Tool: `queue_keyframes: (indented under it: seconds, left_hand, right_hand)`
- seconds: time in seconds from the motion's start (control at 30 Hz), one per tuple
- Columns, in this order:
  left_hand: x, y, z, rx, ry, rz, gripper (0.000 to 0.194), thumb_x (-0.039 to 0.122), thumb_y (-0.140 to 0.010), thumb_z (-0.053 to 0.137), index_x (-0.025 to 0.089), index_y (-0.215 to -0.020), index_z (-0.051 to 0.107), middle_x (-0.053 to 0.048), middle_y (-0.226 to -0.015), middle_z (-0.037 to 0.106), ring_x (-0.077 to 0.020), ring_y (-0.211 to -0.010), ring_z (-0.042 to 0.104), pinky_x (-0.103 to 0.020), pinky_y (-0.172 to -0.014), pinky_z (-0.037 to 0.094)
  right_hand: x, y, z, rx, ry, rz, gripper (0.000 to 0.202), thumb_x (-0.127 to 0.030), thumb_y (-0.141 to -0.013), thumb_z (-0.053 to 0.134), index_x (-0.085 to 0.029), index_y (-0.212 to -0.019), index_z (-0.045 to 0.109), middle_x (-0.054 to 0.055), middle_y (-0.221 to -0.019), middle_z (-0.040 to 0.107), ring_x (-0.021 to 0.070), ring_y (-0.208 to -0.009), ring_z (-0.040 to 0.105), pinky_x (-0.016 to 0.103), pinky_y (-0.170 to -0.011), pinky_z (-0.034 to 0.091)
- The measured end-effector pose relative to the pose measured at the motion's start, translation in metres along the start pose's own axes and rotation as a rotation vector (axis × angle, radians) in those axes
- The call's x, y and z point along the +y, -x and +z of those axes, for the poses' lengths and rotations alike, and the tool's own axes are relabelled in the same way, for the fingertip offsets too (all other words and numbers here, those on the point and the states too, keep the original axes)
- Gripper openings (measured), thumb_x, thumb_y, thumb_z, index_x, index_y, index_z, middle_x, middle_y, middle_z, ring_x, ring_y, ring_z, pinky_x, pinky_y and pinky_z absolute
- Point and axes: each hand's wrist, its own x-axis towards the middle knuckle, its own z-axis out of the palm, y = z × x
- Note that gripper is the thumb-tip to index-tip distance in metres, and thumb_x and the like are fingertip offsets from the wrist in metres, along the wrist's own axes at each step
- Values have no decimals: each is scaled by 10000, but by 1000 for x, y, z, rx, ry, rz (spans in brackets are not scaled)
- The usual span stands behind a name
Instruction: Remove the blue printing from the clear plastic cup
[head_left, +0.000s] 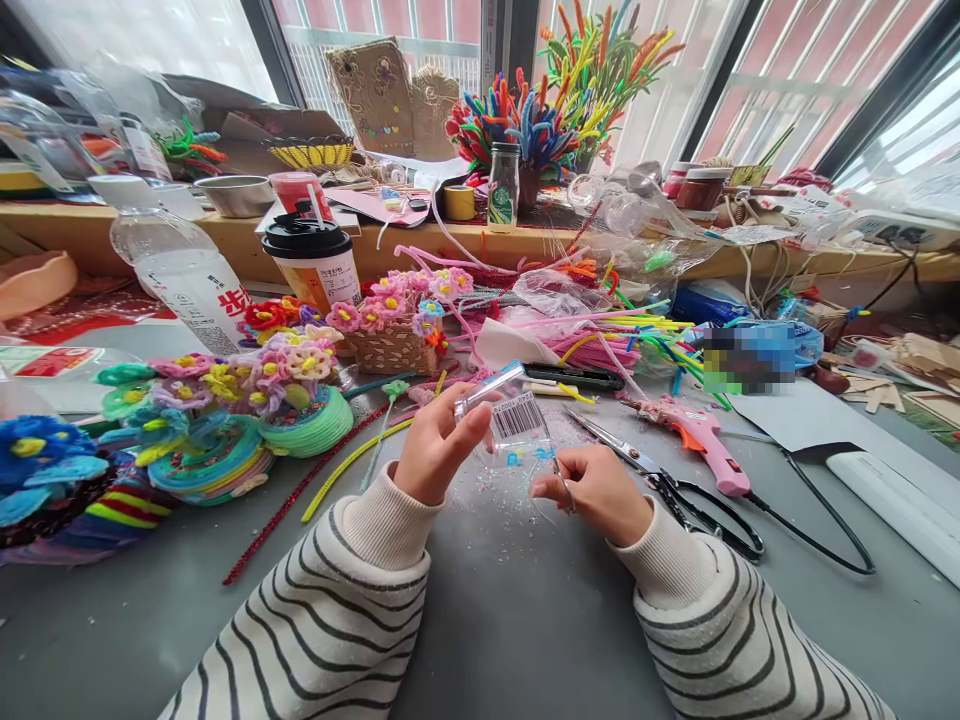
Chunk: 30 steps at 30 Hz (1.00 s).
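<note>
My left hand [442, 440] is wrapped round a clear jar [521, 448], tilted, with a barcode label and blue marks near its lower end. My right hand [596, 485] is closed in a pinch at the jar's right end. Between its fingertips is a thin strand [546, 514] that curves down towards the table; its exact kind is too small to make out. Small bright flecks lie scattered on the grey table [487, 620] beneath the jar. Right of my right hand are scissors [667, 490] with black handles and a pink glue gun [705, 445].
Left stand pipe-cleaner flowers in striped pots [210, 460], a plastic bottle [180, 270] and a lidded paper cup [315, 265]. Loose pipe cleaners [360, 465] lie left of my hands. A utility knife [577, 377] lies behind the jar. The glue gun's black cord [832, 560] loops at right.
</note>
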Motion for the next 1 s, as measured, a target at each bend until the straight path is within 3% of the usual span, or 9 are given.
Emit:
queue_keyframes:
  seconds: [0.37,0.5,0.67,0.9,1.0]
  left_hand:
    - [0,2,-2,-84,-11,-60,560,629,-644,474,107,-823,565,1,-552,554,-113,-458,502,-235,-464,353]
    - [1,1,-1,-77,-10,-51,558,625,-646,476,102,-822,562,-16,-603,581,-108,-460,501,-237,-467,340]
    - [0,0,-1,-72,38,-56,558,625,-661,462,102,-832,549,6,-504,537,-121,-473,488,-242,-475,323]
    - [-2,0,-3,-157,65,-78,552,617,-676,457,105,-862,550,9,-479,540,-134,-479,501,-257,-499,327]
    - [-3,-1,-3,-159,116,-92,542,617,-669,462,112,-850,538,1,-509,571,-133,-461,511,-256,-487,327]
  right_hand:
    - [-5,4,-5,-55,24,20,584,-737,-479,532,-177,-380,398,-6,-397,442,79,-405,358,231,-431,274]
    - [-7,4,-2,-4,-8,28,586,-728,-482,541,-186,-357,358,-10,-373,442,71,-383,358,225,-427,279]
    - [-7,4,0,50,9,4,601,-743,-502,511,-190,-358,325,-18,-365,418,71,-391,351,222,-434,281]
    - [-9,4,-3,33,70,-32,615,-771,-482,491,-188,-390,316,-46,-392,327,68,-419,286,215,-414,232]
    - [-7,3,-2,89,84,-48,620,-763,-487,503,-191,-377,287,-48,-377,323,71,-415,301,218,-425,258]
